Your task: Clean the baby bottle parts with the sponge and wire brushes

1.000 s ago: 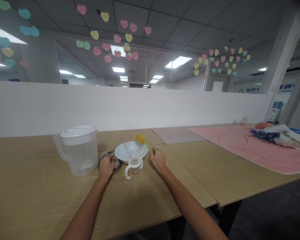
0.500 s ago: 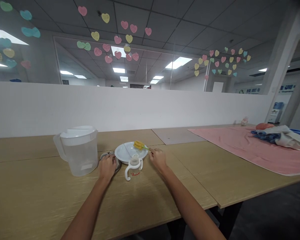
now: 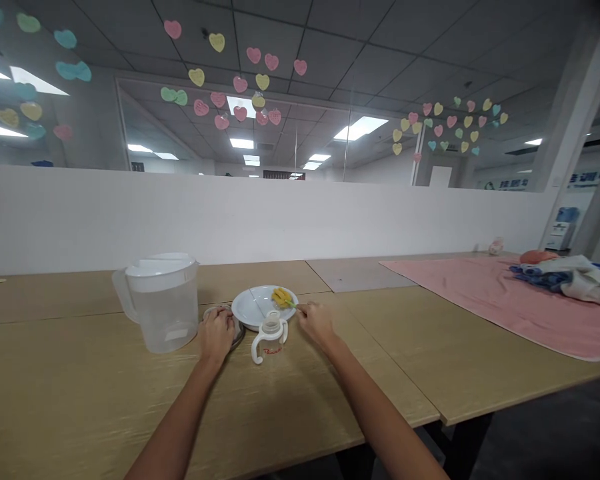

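My right hand [image 3: 317, 325] pinches the thin green handle of a yellow sponge bottle brush [image 3: 283, 298], whose sponge head lies on a white round plate [image 3: 247, 308]. A thin stick lies across the plate. My left hand [image 3: 216, 335] covers a round grey metal dish [image 3: 237, 332], with only its rim showing. Between my hands, just in front of the plate, stands a clear baby bottle [image 3: 270, 340] with white handles and no teat. To the left of my left hand is a clear plastic pitcher [image 3: 163, 313] with a lid.
The hands work on a light wooden table [image 3: 105, 393] with seams between its panels. A white partition wall [image 3: 280, 220] runs along its far edge. A pink cloth [image 3: 480, 300] at the right carries folded fabric and a small orange object.
The sponge head has dropped from above the plate to lie on it, and my right hand has moved slightly towards the plate. My left hand stays on the dish.
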{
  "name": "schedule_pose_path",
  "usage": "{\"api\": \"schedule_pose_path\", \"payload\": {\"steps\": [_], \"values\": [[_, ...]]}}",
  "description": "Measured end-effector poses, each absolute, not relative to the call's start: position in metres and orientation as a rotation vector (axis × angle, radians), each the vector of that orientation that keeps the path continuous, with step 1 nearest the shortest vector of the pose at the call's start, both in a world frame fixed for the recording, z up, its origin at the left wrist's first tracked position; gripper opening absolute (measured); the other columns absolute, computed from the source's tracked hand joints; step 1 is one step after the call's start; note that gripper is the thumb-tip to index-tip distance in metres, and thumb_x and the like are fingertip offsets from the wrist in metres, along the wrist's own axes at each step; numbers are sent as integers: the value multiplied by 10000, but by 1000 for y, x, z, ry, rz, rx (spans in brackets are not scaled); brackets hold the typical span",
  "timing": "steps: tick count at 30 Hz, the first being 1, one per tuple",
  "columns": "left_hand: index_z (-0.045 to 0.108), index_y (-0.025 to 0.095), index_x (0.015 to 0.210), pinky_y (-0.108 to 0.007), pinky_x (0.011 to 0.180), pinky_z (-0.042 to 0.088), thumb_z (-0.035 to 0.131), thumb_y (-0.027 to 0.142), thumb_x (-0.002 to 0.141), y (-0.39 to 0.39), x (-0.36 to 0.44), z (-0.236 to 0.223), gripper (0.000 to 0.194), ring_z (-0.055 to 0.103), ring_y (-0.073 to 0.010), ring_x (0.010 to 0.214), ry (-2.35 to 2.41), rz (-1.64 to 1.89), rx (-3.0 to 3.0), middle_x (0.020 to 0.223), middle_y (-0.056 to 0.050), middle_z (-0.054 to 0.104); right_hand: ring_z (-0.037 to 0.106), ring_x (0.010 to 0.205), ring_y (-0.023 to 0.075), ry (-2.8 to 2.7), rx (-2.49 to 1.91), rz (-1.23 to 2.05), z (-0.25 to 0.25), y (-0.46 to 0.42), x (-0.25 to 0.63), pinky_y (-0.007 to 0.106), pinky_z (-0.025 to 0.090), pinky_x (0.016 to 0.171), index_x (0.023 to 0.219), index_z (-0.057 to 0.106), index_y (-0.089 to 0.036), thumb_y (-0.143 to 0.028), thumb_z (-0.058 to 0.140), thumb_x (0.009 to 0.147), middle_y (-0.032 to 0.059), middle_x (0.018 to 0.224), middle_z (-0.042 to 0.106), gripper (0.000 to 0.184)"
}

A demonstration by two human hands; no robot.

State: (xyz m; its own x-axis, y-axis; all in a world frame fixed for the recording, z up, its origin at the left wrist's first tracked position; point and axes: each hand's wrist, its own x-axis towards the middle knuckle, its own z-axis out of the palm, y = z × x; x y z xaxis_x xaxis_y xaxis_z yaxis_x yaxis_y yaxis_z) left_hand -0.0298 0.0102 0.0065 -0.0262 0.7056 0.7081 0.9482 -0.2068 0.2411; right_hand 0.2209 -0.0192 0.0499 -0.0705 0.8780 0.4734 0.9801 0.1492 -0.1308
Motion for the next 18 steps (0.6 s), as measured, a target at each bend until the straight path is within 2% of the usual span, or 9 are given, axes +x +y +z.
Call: {"api": "schedule_pose_path", "payload": {"steps": [4, 7, 13, 18], "values": [[693, 133, 842, -386, 864, 415, 410, 194, 768, 9, -29, 9, 298, 533, -266, 965, -1743, -1129, -1866, 1037, -127, 607, 619, 856, 178, -1824, -1715, -60, 47, -19, 219, 223, 412, 709, 1003, 674, -250, -263, 454, 777, 39, 946, 685, 315], [672, 145, 910, -392, 879, 405, 406, 205, 777, 3, -26, 14, 303, 522, -258, 976, -1751, -1197, -1811, 1054, -121, 590, 622, 864, 176, -1753, -1644, 80, 46, -20, 217, 218, 423, 717, 954, 691, -252, -266, 480, 755, 24, 943, 688, 291], [640, 196, 944, -357, 862, 411, 375, 234, 811, -1, -13, 38, 299, 538, -225, 944, -1751, -1404, -1936, 977, -58, 637, 625, 801, 166, -1504, -1546, 117, 42, -14, 220, 226, 435, 695, 951, 684, -246, -231, 465, 752, 15, 912, 691, 297], [661, 177, 908, -345, 898, 399, 413, 181, 788, 27, 13, 54, 275, 566, -207, 970, -1657, -1138, -2405, 988, -57, 664, 618, 775, 163, -1396, -1503, 155, 40, -9, 225, 226, 435, 675, 941, 682, -220, -222, 463, 739, 23, 893, 691, 298]]}}
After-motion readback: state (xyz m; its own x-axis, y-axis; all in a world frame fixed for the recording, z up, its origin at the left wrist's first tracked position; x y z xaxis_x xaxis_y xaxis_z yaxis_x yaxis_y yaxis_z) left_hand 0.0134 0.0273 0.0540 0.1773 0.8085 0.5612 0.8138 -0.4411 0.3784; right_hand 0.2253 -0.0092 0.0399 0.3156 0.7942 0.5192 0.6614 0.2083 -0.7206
